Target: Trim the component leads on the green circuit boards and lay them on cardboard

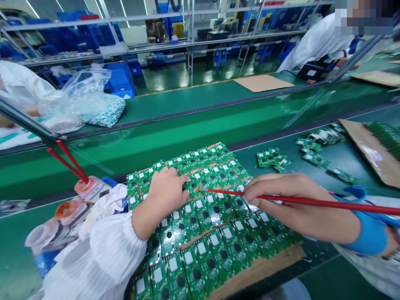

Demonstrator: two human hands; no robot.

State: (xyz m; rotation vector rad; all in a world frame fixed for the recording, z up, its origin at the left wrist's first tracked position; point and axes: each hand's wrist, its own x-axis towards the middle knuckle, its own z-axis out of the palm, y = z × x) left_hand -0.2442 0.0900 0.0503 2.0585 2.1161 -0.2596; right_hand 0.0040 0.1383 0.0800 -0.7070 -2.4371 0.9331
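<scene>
A large sheet of green circuit boards [212,212] with black round parts and white square pads lies on a brown cardboard sheet [259,266]. My left hand [165,189] rests on the sheet's upper left part, holding nothing. My right hand [290,204] is shut on a long red-handled brush [312,199], and its small orange tip touches the boards just right of my left hand. A blue band [370,233] wraps my right wrist.
Two red sticks [70,162] rise from a pink-topped container [87,187] at left, near orange-and-white spools [67,210] and a white cloth [103,210]. Loose green boards [268,158] lie on the bench at right. Co-workers in white sleeves [21,83] sit beyond a glass divider [200,116].
</scene>
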